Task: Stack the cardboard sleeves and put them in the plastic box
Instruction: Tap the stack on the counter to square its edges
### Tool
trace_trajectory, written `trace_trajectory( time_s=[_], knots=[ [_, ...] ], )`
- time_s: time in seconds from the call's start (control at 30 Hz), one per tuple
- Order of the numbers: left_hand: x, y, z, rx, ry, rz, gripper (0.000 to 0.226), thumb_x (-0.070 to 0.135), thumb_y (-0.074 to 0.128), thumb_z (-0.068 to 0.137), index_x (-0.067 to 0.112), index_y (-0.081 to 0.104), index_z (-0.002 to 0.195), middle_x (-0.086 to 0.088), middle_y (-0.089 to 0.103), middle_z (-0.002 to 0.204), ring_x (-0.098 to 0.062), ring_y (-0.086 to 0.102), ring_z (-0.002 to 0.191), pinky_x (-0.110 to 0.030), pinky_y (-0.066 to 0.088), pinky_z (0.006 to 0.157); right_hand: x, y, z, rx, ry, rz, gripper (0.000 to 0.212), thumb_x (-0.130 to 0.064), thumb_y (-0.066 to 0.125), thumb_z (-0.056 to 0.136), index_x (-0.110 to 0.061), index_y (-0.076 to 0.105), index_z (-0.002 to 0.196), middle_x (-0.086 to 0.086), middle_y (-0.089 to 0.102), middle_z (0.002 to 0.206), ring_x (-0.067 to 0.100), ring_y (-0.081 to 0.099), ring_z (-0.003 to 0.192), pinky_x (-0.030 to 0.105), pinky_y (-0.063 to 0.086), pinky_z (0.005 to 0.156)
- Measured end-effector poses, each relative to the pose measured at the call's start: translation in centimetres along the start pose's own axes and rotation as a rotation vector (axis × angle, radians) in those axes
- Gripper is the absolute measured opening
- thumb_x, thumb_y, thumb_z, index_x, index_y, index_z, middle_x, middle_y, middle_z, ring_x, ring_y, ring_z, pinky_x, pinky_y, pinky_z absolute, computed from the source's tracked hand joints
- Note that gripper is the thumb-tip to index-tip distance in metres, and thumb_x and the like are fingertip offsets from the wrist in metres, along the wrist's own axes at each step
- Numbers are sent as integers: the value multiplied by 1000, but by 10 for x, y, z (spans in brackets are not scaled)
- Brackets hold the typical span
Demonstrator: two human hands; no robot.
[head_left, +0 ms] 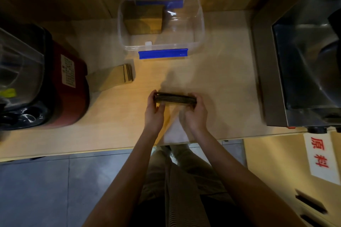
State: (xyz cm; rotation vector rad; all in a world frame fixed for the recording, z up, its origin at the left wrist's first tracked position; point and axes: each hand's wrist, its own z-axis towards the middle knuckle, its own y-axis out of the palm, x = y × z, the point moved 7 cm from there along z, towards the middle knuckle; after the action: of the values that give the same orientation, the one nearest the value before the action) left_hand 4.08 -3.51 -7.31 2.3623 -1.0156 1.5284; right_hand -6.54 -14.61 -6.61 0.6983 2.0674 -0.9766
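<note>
A stack of flat brown cardboard sleeves (175, 98) stands on edge above the middle of the wooden counter, gripped at both ends. My left hand (154, 110) clasps its left end and my right hand (193, 114) clasps its right end. Further back stands the clear plastic box (200, 24) with blue latches, open on top. A block of cardboard sleeves (145, 18) stands inside it against the left wall. Another loose pile of sleeves (118, 77) lies flat on the counter to the left, beside the red appliance.
A red and black blender-like appliance (68, 86) occupies the counter's left side. A steel machine (302, 64) fills the right side. The counter's front edge (110, 150) runs just below my wrists, with grey floor tiles beneath. A cabinet with a red-lettered sign (319, 155) stands lower right.
</note>
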Motion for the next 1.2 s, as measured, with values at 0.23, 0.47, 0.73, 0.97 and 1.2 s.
trace_trajectory(
  time_s=[0.23,0.47,0.73,0.97,1.2],
  knots=[
    [-5,-8,-6,53,22,42,47,8,39,92,15,28,138,-9,45,140,-22,42,128,-31,37,103,2,2,-2,-117,-13,27,53,-7,46,93,-14,27,142,8,48,141,19,49,126,5,33,84],
    [1,-9,-5,92,31,82,46,17,38,95,18,27,140,-8,44,143,-24,42,128,-24,34,96,8,10,-6,-132,-83,-91,61,-18,40,95,-26,7,146,15,56,131,28,62,103,21,48,74],
    [3,-28,3,94,84,202,45,16,40,94,14,34,139,-12,52,135,-14,51,106,-10,33,76,-3,11,1,-209,-169,-249,49,-19,38,96,-20,24,143,2,46,115,11,50,98,23,40,83],
    [0,-22,6,-12,103,285,50,29,34,96,15,23,142,-15,62,116,-27,60,96,-32,46,78,2,16,8,-201,-149,-304,41,-18,40,94,-16,38,134,12,62,109,22,59,91,25,42,72],
    [5,-34,8,-4,182,467,50,7,47,88,11,34,136,-18,62,119,-32,60,106,-33,47,85,-11,15,11,-241,-222,-384,24,-13,44,93,-6,49,116,20,64,98,31,60,87,33,44,71]
  ],
)
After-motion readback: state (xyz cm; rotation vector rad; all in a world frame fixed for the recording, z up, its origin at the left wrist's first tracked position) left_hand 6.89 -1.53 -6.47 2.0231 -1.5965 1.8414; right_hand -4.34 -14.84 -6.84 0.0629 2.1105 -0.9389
